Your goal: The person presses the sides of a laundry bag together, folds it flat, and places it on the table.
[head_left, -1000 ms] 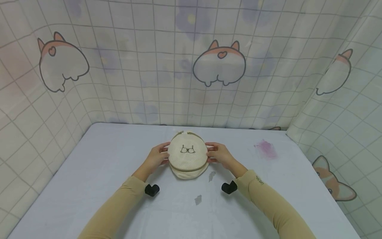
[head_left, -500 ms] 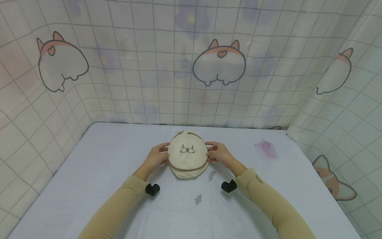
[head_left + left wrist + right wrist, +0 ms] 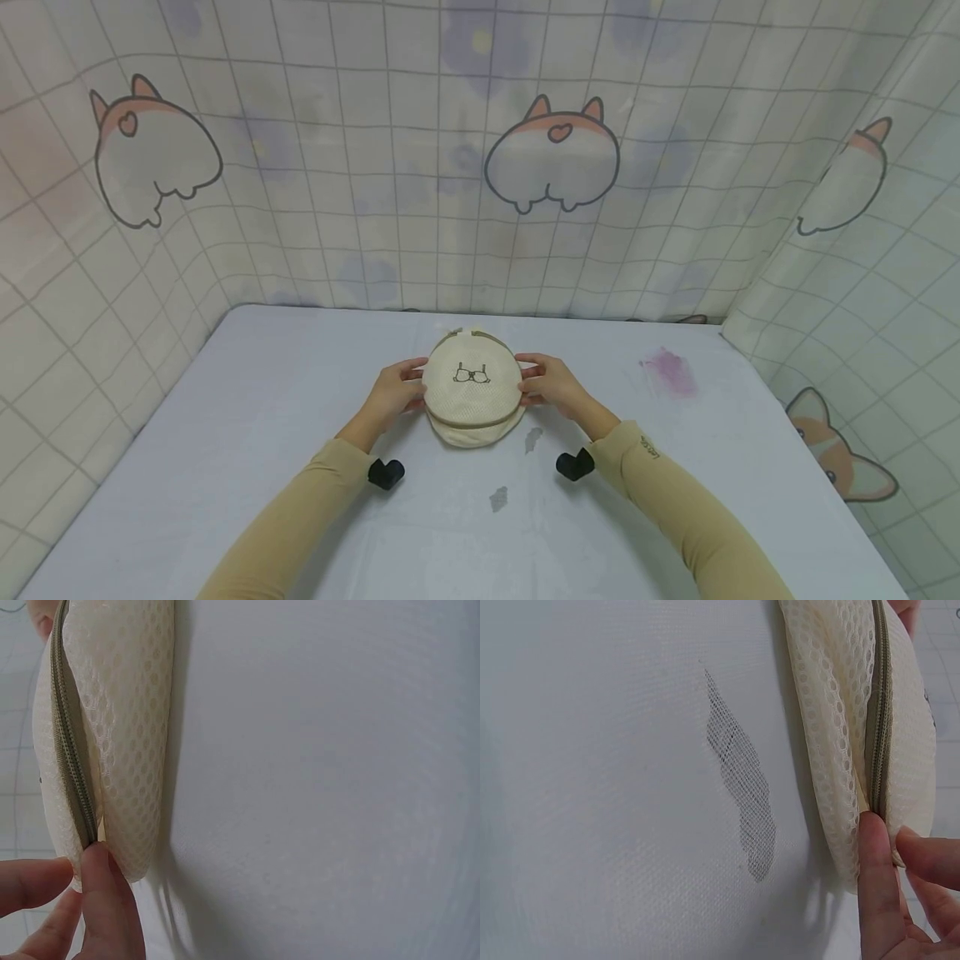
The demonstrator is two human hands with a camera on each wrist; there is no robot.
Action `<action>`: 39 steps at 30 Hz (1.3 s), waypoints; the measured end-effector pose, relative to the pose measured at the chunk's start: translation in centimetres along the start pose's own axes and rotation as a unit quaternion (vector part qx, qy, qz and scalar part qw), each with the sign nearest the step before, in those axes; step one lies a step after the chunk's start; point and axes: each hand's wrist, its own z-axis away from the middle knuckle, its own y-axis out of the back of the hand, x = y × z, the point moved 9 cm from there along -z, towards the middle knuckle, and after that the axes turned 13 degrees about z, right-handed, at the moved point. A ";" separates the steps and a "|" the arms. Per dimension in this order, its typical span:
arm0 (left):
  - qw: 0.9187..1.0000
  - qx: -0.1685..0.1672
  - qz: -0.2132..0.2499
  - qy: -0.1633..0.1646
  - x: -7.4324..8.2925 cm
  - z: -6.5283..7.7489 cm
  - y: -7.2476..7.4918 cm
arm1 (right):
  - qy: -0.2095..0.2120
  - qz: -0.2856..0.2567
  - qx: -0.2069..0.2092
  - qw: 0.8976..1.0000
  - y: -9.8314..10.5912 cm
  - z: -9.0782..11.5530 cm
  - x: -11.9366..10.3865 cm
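Observation:
A round cream mesh laundry bag [image 3: 472, 404] sits on the table, its lid embroidered with a small dark bra-like outline [image 3: 471, 375]. Around the lid runs a beige zipper [image 3: 73, 757], apart from the lower body along the front. My left hand [image 3: 388, 392] pinches the lid's zippered rim at the left side, thumb on top and a fingertip under the edge. On the opposite side, my right hand [image 3: 553, 387] pinches the same rim between thumb and finger. Soft and slightly slumped, the mesh body [image 3: 821, 712] lies below the lid. The bag's inside is hidden.
A white cloth covers the table [image 3: 300, 375], with grey patches [image 3: 498, 499] near the bag and a pink stain [image 3: 671, 372] at the right. Grid-patterned curtains [image 3: 420, 208] stand behind and on both sides. Black wrist mounts [image 3: 386, 474] sit at the cuffs.

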 end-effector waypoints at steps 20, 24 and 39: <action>1.000 0.002 -0.010 0.002 0.4 -0.2 -0.2 | -0.017 0.033 0.002 0.999 0.2 -0.5 0.3; 1.000 0.002 -0.007 -0.005 0.3 -0.2 0.1 | -0.015 0.038 0.008 0.999 0.0 -0.6 0.6; 1.000 0.016 -0.006 0.001 0.0 -0.6 0.3 | -0.009 0.067 0.019 0.998 -0.2 -0.3 -0.1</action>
